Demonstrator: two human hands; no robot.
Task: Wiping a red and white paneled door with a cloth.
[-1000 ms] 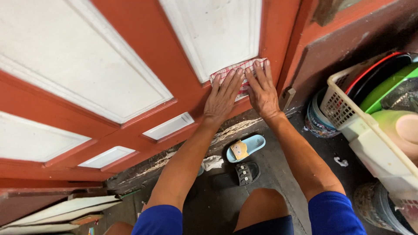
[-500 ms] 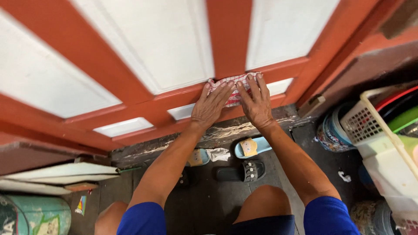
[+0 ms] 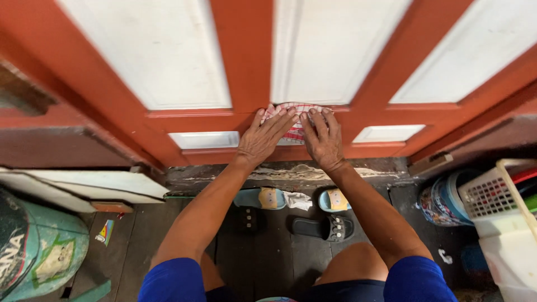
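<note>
Both my hands press a red-and-white checked cloth (image 3: 295,132) flat against the lower rail of a red door (image 3: 246,61) with white panels. My left hand (image 3: 264,138) lies on the cloth's left part, fingers spread and pointing up to the right. Beside it, touching, my right hand (image 3: 323,137) covers the cloth's right part. Most of the cloth is hidden under the fingers. My bare forearms reach up from blue sleeves at the bottom of the view.
Blue slippers (image 3: 334,200) and a black sandal (image 3: 323,227) lie on the dark wooden floor below the door. A white plastic basket (image 3: 495,200) and a patterned bucket (image 3: 442,201) stand at the right. A green drum (image 3: 42,249) sits at the lower left beside white boards (image 3: 78,187).
My view has swung right and squared up on the door. Both hands with the cloth have slid left along the rail, from under the right panel to the middle post.
</note>
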